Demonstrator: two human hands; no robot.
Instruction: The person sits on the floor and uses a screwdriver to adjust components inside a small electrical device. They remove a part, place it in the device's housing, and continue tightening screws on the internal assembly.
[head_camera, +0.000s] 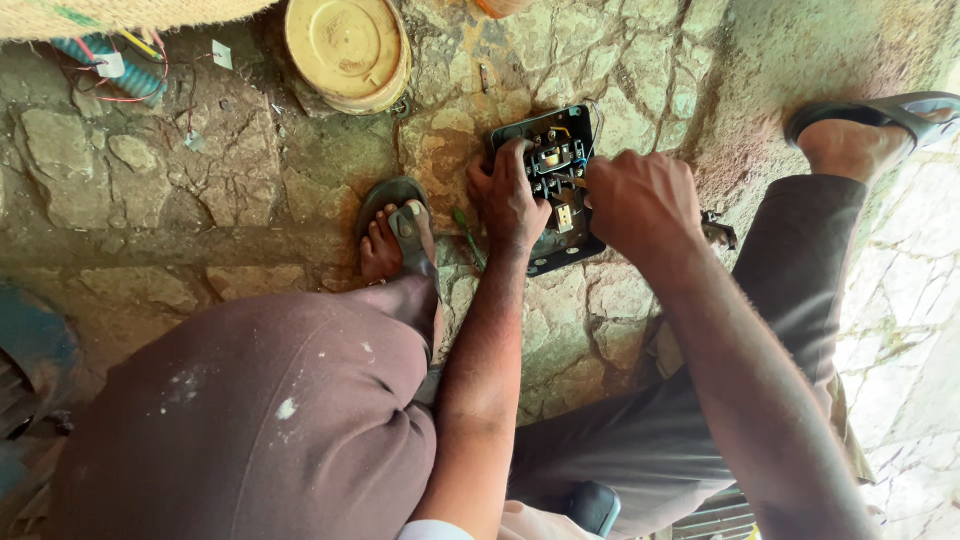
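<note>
The ground is rough, cracked stone paving (230, 190), yellow-green and dusty, running into a smoother patch of bare earth at the upper right. On it, between the person's sandalled feet, lies a dark electrical switch board (572, 245), its back upward, with small metal and cream fittings showing. The left hand (508, 196) is closed around the board's left edge, fingers curled over onto the fittings. The right hand (640, 200) is bunched at the board's right side, fingertips pinched together on something small among the fittings; it may be a thin tool or a wire, but the knuckles hide it.

The left foot (396, 238) in a grey sandal sits just beside the left hand. A round yellow lid (347, 48) lies farther off at the top, near a bundle of coloured wires (125, 68) under a woven mat (120, 12). A blue object (35, 350) shows at the left edge.
</note>
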